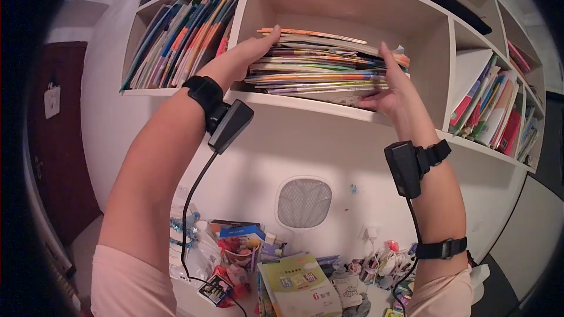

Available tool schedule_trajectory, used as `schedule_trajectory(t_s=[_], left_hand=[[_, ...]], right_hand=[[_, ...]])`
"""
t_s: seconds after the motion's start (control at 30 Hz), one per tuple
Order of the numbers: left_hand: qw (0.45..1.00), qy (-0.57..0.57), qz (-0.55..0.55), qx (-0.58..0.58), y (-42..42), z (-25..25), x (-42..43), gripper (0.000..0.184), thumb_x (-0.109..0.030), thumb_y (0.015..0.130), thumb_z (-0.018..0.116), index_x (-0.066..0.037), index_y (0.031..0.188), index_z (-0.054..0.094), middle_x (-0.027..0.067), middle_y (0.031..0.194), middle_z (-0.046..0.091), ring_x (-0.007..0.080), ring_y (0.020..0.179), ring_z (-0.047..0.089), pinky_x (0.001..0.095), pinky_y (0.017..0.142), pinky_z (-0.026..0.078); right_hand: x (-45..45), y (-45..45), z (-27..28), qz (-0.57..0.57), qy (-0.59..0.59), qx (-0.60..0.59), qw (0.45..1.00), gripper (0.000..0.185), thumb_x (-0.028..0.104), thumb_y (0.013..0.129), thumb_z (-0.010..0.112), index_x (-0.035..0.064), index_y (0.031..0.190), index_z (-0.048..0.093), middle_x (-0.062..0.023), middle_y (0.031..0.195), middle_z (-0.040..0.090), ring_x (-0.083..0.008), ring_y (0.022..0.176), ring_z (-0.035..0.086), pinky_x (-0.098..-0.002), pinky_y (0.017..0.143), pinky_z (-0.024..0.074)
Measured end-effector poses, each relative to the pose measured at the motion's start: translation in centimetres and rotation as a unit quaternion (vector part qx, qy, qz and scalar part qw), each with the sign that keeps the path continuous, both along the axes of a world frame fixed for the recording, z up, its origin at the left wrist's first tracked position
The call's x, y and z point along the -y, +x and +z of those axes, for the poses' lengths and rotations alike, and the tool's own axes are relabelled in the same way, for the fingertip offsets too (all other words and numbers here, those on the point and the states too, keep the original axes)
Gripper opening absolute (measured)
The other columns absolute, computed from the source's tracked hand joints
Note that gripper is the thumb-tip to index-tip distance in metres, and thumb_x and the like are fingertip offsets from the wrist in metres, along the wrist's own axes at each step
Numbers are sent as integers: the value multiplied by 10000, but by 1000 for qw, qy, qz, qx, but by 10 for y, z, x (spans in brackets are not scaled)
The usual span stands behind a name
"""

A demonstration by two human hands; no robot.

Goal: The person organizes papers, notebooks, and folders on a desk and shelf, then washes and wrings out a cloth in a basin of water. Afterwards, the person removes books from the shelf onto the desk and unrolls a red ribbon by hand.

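Observation:
A flat stack of thin books (323, 67) lies in the middle compartment of the white wall shelf (352, 9). At the stack's left end is my left hand (258, 50), its thumb up at the top books and its other fingers hidden behind or beside the stack. My right hand (390, 85) is at the right end, thumb raised along the side and fingers at the lowest books near the shelf's front edge. Between them, the two hands hold the stack from both sides. Black straps with small devices are on both forearms.
Upright books (182, 41) fill the left compartment, and more books and folders (490, 103) lean in the right one. Below, a desk holds a yellow-green book (299, 285), a blue box (242, 233), plastic bags and small items. A mesh oval (304, 202) is against the wall.

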State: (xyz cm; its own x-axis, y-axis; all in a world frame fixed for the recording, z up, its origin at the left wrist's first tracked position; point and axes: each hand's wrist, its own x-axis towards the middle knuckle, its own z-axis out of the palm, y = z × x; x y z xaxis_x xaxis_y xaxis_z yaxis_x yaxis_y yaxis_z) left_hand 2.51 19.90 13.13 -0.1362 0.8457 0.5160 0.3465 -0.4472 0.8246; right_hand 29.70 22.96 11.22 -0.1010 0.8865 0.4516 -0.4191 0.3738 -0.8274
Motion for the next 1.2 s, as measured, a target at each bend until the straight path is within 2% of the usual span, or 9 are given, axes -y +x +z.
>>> schedule_trajectory(t_s=[0.07, 0.27, 0.6, 0.73, 0.8, 0.9, 1.03, 1.1, 1.2], left_hand=[[1000, -14, -18, -10, 0, -1, 2, 738, -681, 831, 322, -115, 1295, 422, 108, 1297, 460, 250, 1198, 421, 486, 965, 309], [998, -5, -38, 52, 19, -21, 29, 662, -637, 852, 352, -129, 1264, 452, 100, 1241, 499, 224, 1102, 504, 441, 862, 444], [981, 52, -73, 171, 45, -31, 40, 500, -498, 877, 467, -92, 1168, 490, 113, 1121, 555, 231, 981, 570, 435, 783, 491], [976, 80, -82, 186, 74, -38, 59, 479, -463, 879, 488, -71, 1155, 491, 118, 1107, 555, 246, 938, 586, 433, 757, 502], [978, 76, -91, 173, 86, -41, 75, 469, -460, 890, 467, -72, 1153, 493, 113, 1112, 552, 251, 1000, 560, 468, 808, 473], [990, 102, -61, 75, 99, -45, 106, 628, -565, 882, 371, -72, 1267, 416, 154, 1247, 477, 310, 1163, 450, 524, 955, 343], [980, 2, 7, 198, 81, -26, 94, 676, -590, 890, 288, -131, 1384, 237, 141, 1383, 323, 384, 1242, 342, 592, 967, 278], [986, 26, -31, 160, 78, -30, 86, 893, -666, 833, 339, 16, 1363, 112, 268, 1382, 213, 389, 1241, 315, 569, 988, 255], [966, 17, -93, 242, 58, -21, 53, 928, -698, 815, 324, 19, 1366, 118, 268, 1398, 191, 394, 1250, 300, 598, 981, 227]], right_hand=[[0, 2, 0, 9, -19, 5, 1000, 820, 587, 701, 651, 96, 1291, 365, -247, 1275, 389, -483, 1170, 328, -663, 897, 287], [3, 5, -4, 1, -26, -7, 1000, 786, 568, 718, 643, 109, 1293, 369, -233, 1293, 378, -476, 1172, 329, -647, 913, 281], [-3, 16, -6, 58, 18, -9, 998, 785, 615, 691, 627, 147, 1279, 401, -217, 1335, 315, -494, 1217, 276, -648, 955, 240], [7, 33, -9, 62, 15, -13, 998, 728, 606, 746, 571, 142, 1280, 402, -207, 1338, 335, -474, 1225, 294, -654, 966, 211], [7, 44, -11, 89, -3, -9, 996, 726, 619, 756, 547, 148, 1287, 394, -196, 1324, 361, -454, 1223, 320, -655, 972, 193], [7, 57, -15, 95, 9, -49, 994, 664, 588, 796, 519, 145, 1272, 387, -170, 1311, 386, -434, 1222, 338, -674, 959, 197], [12, 60, -18, 101, 20, -71, 992, 618, 545, 823, 515, 135, 1263, 371, -155, 1322, 370, -425, 1216, 352, -693, 938, 213], [6, 62, -14, 100, -6, -71, 992, 613, 539, 821, 525, 134, 1259, 383, -167, 1312, 381, -430, 1202, 368, -696, 933, 217], [4, 65, -18, 136, 13, -80, 987, 608, 539, 817, 532, 128, 1247, 406, -176, 1294, 401, -428, 1203, 367, -694, 935, 215]])
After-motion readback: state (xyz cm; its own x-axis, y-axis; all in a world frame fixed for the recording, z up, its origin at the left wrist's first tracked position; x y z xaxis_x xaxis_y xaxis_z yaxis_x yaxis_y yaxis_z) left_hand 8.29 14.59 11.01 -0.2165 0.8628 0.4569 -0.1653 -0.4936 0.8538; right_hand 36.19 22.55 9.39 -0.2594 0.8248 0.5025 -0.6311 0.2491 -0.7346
